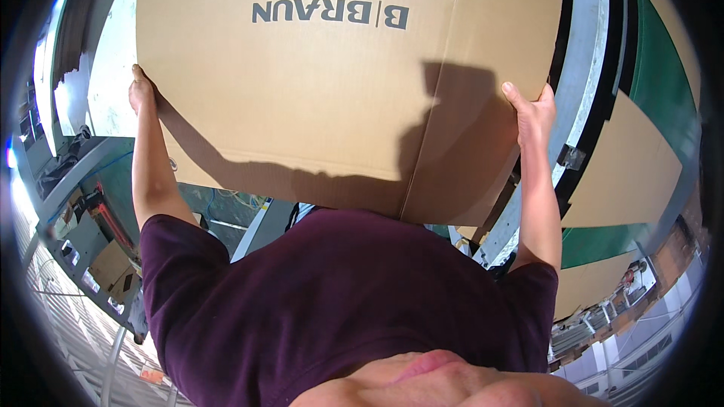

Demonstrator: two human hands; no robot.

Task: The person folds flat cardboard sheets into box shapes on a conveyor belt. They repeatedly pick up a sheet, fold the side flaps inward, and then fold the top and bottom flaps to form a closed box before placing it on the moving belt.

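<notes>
A large flat sheet of brown cardboard (317, 98), creased along lines and with dark print upside down near its far part, spans the space in front of my chest. My left hand (141, 90) grips its left edge, thumb lying along the rim. At the right edge my right hand (532, 111) holds it with the thumb on top, the other fingers mostly hidden beneath. The sheet's near edge lies close to my shirt. A shadow falls across its near and right parts.
A pale metal rail (590, 38) curves along the right side. Beyond it lie more brown cardboard sheets (630, 166) over a green surface (667, 68). To the left is a white surface (113, 79), with a grey metal frame (72, 173) below it.
</notes>
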